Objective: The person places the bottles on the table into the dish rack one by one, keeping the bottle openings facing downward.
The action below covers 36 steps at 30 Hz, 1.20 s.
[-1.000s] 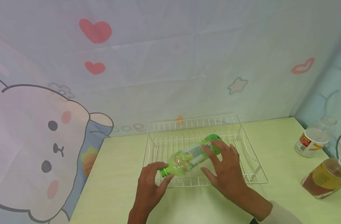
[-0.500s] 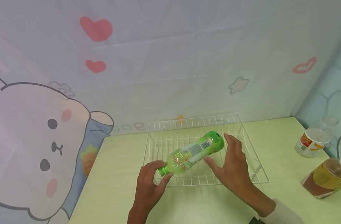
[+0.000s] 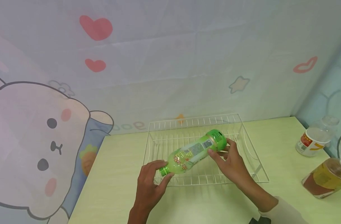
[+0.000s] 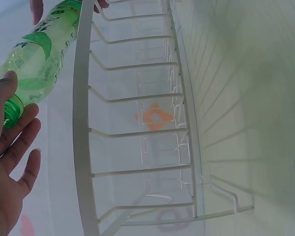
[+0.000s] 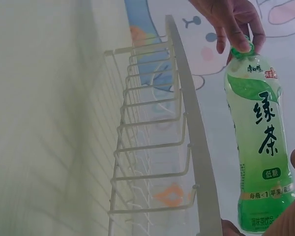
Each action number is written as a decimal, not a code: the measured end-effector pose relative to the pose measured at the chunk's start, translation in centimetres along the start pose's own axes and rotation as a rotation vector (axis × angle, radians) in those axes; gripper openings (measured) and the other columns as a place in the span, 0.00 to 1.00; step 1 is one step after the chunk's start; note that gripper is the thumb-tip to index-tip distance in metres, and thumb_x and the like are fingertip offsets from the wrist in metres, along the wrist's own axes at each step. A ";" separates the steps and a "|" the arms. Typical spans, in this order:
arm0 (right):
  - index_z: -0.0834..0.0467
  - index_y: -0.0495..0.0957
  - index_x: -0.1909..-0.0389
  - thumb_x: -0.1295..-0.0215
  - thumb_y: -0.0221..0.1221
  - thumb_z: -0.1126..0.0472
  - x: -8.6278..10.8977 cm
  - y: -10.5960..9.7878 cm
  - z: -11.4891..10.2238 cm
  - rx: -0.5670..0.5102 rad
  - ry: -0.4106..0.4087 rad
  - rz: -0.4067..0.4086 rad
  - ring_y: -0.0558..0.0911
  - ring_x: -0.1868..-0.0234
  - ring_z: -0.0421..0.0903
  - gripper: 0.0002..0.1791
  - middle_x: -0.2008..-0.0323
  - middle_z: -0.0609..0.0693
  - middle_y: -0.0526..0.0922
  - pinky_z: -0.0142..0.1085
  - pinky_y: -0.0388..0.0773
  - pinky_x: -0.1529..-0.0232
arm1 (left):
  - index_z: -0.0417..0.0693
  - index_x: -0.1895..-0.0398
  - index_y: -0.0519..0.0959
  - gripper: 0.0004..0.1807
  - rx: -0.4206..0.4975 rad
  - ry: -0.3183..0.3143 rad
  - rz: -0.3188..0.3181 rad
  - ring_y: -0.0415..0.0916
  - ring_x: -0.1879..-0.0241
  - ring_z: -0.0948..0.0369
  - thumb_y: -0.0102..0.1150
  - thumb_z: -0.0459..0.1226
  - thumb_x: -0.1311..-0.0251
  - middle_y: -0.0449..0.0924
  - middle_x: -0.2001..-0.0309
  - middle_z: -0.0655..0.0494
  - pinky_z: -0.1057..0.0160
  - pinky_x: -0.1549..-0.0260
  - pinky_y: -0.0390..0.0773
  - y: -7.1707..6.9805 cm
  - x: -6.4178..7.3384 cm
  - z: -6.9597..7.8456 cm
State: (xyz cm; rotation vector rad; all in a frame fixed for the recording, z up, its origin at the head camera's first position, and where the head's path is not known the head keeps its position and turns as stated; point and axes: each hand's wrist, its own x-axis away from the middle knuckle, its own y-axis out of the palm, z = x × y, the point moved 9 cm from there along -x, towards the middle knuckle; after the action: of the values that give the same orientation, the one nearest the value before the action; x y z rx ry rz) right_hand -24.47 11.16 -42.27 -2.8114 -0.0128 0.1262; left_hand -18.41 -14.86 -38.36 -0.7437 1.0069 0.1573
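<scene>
A green tea bottle (image 3: pixel 196 151) with a green cap lies slantwise above a white wire rack (image 3: pixel 206 183), its capped end to the left. My left hand (image 3: pixel 151 183) pinches the cap end between thumb and fingers. At the other end my right hand (image 3: pixel 232 163) grips the bottle's base, thumb on the near side and fingers round the far side. From the right wrist, the bottle (image 5: pixel 259 147) shows its label and hangs clear above the rack's rim. In the left wrist view the left hand (image 4: pixel 12 162) holds the neck.
On the right stand a clear jar (image 3: pixel 313 140) with a white label and a bottle of brown drink (image 3: pixel 325 179). The rack rests on a pale green table (image 3: pixel 117 186) against a printed cloth (image 3: pixel 170 77) with hearts and a cartoon animal.
My right hand has come off the bottle's upper side, opened at its base, then closed round the base end. The bottle has turned slightly and its base has shifted right. My left hand stays put.
</scene>
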 end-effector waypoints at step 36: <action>0.62 0.49 0.34 0.29 0.60 0.51 -0.5 1.2 0.4 -0.359 0.156 -0.019 0.77 0.46 0.44 0.37 0.43 0.60 0.70 0.36 0.77 0.47 | 0.43 0.56 0.81 0.18 0.045 0.060 0.022 0.82 0.57 0.54 0.66 0.49 0.37 0.83 0.57 0.51 0.59 0.56 0.72 0.2 0.2 0.6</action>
State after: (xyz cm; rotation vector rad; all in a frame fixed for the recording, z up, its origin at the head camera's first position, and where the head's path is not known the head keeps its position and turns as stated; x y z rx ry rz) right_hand -25.01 10.16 -42.93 -3.1701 -0.0294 -0.1115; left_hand -17.94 -14.34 -38.45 -0.7003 1.0726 0.1313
